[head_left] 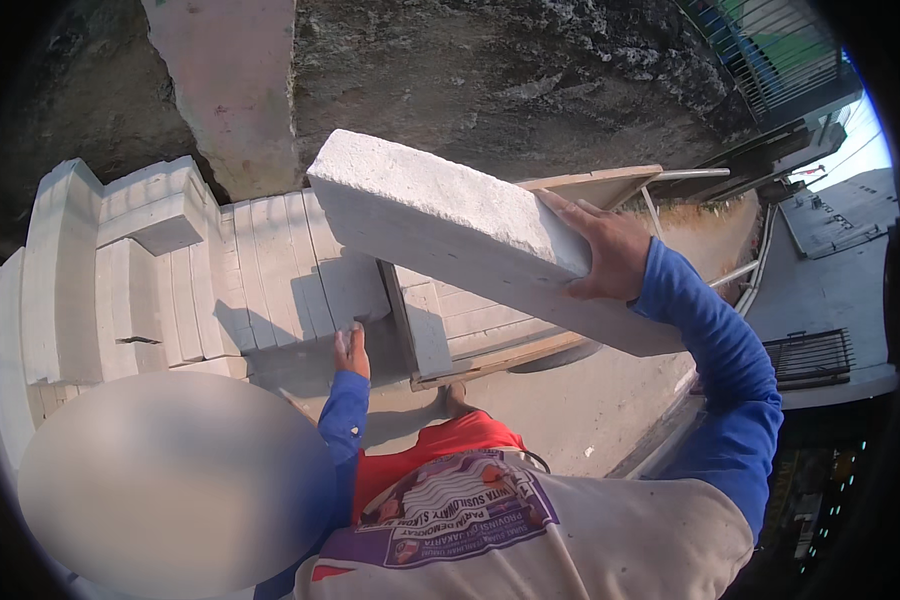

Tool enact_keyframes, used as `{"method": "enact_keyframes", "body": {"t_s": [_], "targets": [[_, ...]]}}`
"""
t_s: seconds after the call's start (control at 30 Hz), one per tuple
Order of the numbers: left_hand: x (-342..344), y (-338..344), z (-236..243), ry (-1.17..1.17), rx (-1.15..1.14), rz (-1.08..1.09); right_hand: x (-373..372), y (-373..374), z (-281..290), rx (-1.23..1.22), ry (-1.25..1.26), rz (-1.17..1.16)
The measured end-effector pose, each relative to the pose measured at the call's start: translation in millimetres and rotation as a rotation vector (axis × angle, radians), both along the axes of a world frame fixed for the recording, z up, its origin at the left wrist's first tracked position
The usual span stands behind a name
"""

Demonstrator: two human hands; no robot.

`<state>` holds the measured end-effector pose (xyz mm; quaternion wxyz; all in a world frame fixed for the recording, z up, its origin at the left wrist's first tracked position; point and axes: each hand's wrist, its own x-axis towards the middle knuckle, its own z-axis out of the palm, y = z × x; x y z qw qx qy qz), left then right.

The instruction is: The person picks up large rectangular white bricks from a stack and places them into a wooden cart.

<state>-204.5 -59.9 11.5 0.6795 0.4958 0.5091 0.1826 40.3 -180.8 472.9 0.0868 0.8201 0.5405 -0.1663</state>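
Note:
A long, pale grey lightweight concrete block [450, 230] is raised and tilted, its left end higher in the picture. My right hand [610, 248] grips it near its right end, fingers over the top edge and thumb on the side. My left hand [352, 352] is apart from that block, its fingers stretched out and holding nothing I can see. It is beside the near end of a stack of similar blocks [270, 255]. Below the raised block is a wooden-sided cart [510, 365] with more blocks [475, 318] lying in it, partly hidden.
Taller piled blocks [65, 270] stand at the left, against a rough, dark wall [490, 80]. The cart's metal frame [695, 174] sticks out at the right. A concrete floor [570, 420] lies around my feet. A blurred oval covers the lower left.

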Motion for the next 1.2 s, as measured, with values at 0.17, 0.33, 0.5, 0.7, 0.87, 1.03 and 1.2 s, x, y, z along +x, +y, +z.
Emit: {"method": "enact_keyframes", "body": {"t_s": [0.17, 0.33, 0.5, 0.7, 0.87, 1.03, 1.2], "targets": [[118, -71, -11, 0.365, 0.402, 0.011, 111, -50, -40, -0.157, -0.018, 0.084], [153, -120, 17, 0.794, 0.509, -0.042, 212, -103, -129, -0.299, -0.067, 0.222], [157, -123, 22, 0.927, 0.497, -0.041, 284, -114, -243, -0.431, -0.056, 0.239], [167, -121, 27, 0.992, 0.453, -0.060, 351, -107, -367, -0.350, -0.124, 0.331], [164, -123, 13, 1.036, 0.507, -0.048, 376, -78, -425, -0.231, -0.206, 0.351], [166, -122, 7, 0.980, 0.565, -0.042, 385, -103, -463, -0.242, -0.206, 0.333], [156, -125, 18, 1.009, 0.546, -0.009, 359, -170, -442, 0.318, -0.362, 0.154]]}}
